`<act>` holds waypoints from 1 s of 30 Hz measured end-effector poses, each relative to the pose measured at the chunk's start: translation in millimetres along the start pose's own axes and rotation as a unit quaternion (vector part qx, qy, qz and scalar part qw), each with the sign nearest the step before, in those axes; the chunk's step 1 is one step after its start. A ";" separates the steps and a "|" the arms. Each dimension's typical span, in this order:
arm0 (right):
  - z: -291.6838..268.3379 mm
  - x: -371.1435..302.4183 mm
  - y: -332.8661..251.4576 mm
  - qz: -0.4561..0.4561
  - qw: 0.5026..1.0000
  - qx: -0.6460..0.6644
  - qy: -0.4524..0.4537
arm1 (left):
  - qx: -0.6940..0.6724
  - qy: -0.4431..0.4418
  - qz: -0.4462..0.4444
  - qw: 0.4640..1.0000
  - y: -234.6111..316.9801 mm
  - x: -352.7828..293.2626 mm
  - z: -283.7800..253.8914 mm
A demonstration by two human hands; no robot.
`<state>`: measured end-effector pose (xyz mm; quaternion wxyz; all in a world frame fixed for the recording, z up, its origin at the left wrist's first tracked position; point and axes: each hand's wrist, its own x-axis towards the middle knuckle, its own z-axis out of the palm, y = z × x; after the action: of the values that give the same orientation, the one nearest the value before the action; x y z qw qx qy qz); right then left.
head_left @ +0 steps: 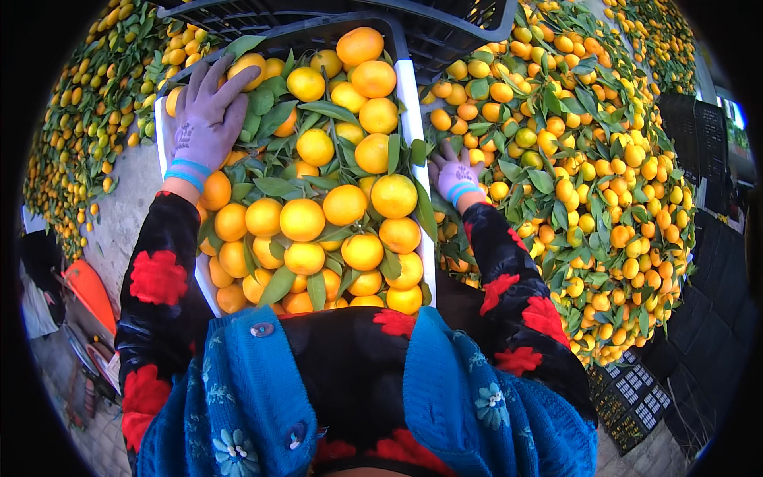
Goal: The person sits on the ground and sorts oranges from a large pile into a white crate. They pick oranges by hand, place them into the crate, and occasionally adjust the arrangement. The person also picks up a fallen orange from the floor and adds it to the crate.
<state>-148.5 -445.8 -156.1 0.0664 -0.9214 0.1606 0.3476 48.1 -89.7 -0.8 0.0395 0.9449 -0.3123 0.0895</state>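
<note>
A crate (412, 111) with white sides and a black far rim stands in front of me, heaped with mandarins (302, 219) and green leaves. On its far left corner lies my left hand (205, 119), in a purple glove with a blue cuff. Its fingers are stretched out over the fruit and leaves, beside a mandarin (248, 70). Just outside the crate's right side is my right hand (456, 173), gloved the same way. Its fingers are apart and touch or hover at the edge of the loose mandarin pile (556, 159); nothing shows in them.
Another black crate (469, 32) stands just beyond the filled one. More mandarins with leaves (83, 119) lie heaped on the left. Black crates (636, 389) stand at the lower right and dark crates (691, 135) at the far right. An orange-red object (89, 292) lies on the left floor.
</note>
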 end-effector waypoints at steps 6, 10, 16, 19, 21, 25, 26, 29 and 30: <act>-57.4 10.7 53.5 -0.025 0.935 0.308 -0.177 | -0.039 0.048 0.050 0.997 -5.5 3.2 6.9; -99.3 43.6 89.2 0.108 0.918 0.281 0.259 | -0.072 0.049 0.050 0.995 -6.5 3.3 7.0; -89.8 81.1 76.5 0.254 0.943 0.164 0.137 | -0.046 0.058 0.053 0.996 -6.2 2.3 6.5; -81.7 78.2 86.9 0.232 0.947 0.157 0.156 | -0.024 0.056 0.049 0.997 -6.4 1.6 6.6; -73.6 67.3 99.0 0.211 0.938 0.177 0.209 | 0.005 0.058 0.049 0.997 -5.9 0.9 6.9; -73.1 24.4 127.6 0.175 0.882 0.352 0.261 | -0.056 0.046 0.037 0.997 -6.6 4.0 7.4; -81.8 8.4 133.4 0.150 0.842 0.446 0.265 | -0.041 0.041 0.029 0.998 -5.4 3.5 7.1; -121.5 -43.2 121.1 -0.073 0.892 0.279 0.347 | -0.179 0.015 0.017 0.984 -7.9 -0.8 -1.3; -137.8 -57.7 104.6 -0.214 0.870 0.161 0.413 | -0.202 0.021 0.015 0.979 -8.3 -0.6 -2.3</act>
<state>-139.7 -561.9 -15.8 0.2144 -0.9692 0.0265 -0.1180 52.3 -82.4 1.2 0.2353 0.9103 -0.3374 0.0452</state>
